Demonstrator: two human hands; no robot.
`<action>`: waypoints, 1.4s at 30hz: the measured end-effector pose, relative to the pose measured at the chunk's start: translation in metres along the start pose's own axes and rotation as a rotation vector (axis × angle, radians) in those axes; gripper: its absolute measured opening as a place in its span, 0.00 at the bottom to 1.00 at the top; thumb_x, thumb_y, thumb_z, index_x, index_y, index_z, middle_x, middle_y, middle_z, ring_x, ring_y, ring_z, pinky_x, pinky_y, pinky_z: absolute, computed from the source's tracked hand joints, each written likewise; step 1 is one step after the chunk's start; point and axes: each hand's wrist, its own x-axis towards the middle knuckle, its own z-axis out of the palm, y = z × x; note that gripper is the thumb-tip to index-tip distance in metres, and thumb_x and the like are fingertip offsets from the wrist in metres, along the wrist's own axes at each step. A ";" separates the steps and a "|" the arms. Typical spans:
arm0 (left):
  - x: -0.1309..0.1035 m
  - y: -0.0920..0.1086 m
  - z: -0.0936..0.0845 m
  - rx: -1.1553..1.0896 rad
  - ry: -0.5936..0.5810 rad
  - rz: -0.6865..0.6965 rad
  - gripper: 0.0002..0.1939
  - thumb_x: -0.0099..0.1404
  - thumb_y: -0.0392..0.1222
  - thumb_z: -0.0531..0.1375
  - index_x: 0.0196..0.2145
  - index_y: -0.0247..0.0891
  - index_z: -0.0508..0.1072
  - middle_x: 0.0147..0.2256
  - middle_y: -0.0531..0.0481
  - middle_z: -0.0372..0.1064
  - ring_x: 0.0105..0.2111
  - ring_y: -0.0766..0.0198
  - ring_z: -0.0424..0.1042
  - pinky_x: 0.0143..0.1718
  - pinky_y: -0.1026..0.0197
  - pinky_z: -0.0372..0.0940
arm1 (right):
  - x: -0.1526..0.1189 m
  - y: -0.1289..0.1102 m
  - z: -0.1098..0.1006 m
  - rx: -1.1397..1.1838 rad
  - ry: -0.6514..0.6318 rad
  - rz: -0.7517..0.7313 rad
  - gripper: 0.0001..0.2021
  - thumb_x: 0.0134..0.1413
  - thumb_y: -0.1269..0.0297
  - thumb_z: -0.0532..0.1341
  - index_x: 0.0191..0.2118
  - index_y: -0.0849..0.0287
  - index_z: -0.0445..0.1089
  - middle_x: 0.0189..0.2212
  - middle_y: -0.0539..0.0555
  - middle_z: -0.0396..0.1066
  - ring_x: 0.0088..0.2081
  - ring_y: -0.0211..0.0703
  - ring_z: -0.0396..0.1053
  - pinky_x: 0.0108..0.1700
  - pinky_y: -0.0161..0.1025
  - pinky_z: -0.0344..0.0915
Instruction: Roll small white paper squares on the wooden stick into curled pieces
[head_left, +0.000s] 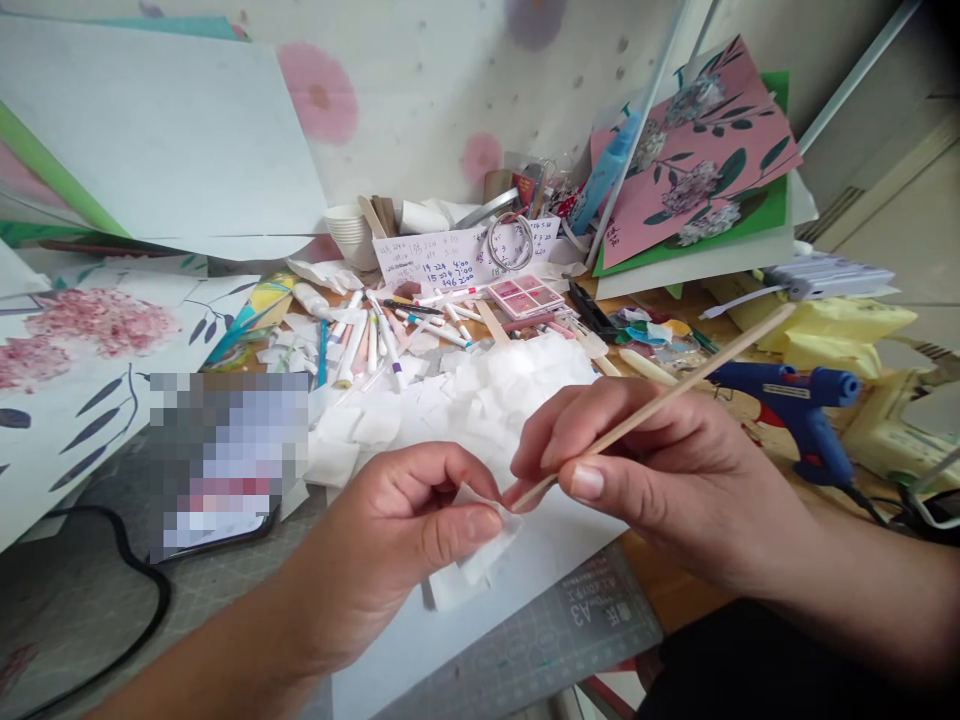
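Observation:
Between the thumb and fingers of my left hand [420, 530] is a small piece of white tissue paper [469, 585], partly hidden by the thumb. My right hand [637, 470] pinches a thin wooden stick [675, 390] that slants up to the right. The stick's lower tip meets the upper edge of the tissue, close to my left fingertips. Both hands are over a white sheet of paper [397, 640] on a grey cutting mat [600, 600]. Behind them lies a loose heap of cut white tissue pieces [510, 380].
A phone [240, 470] with a blurred screen lies left, beside a black cable [124, 560]. Several markers [375, 340] and a pink palette [525, 297] sit behind the heap. A blue glue gun [802, 400] is at right. Flower pictures [705, 160] lean at the back.

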 end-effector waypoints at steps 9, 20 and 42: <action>0.002 0.003 0.002 0.037 -0.008 0.028 0.07 0.58 0.46 0.70 0.28 0.42 0.78 0.26 0.57 0.68 0.28 0.67 0.61 0.30 0.66 0.55 | -0.001 -0.001 0.000 -0.060 -0.005 -0.018 0.03 0.58 0.69 0.66 0.33 0.57 0.77 0.32 0.54 0.77 0.36 0.41 0.75 0.37 0.35 0.74; 0.003 0.001 -0.001 0.106 -0.001 0.052 0.07 0.59 0.45 0.69 0.29 0.41 0.78 0.26 0.57 0.68 0.28 0.67 0.60 0.29 0.65 0.55 | -0.003 -0.003 0.001 -0.117 -0.022 -0.015 0.02 0.58 0.71 0.66 0.34 0.59 0.76 0.33 0.55 0.77 0.36 0.40 0.75 0.36 0.34 0.73; -0.007 0.011 0.011 0.733 0.317 0.443 0.10 0.59 0.46 0.66 0.27 0.43 0.69 0.25 0.58 0.64 0.26 0.64 0.63 0.30 0.62 0.58 | -0.002 0.001 0.003 -0.184 0.024 -0.085 0.03 0.58 0.73 0.66 0.34 0.60 0.76 0.32 0.54 0.77 0.39 0.43 0.76 0.39 0.39 0.73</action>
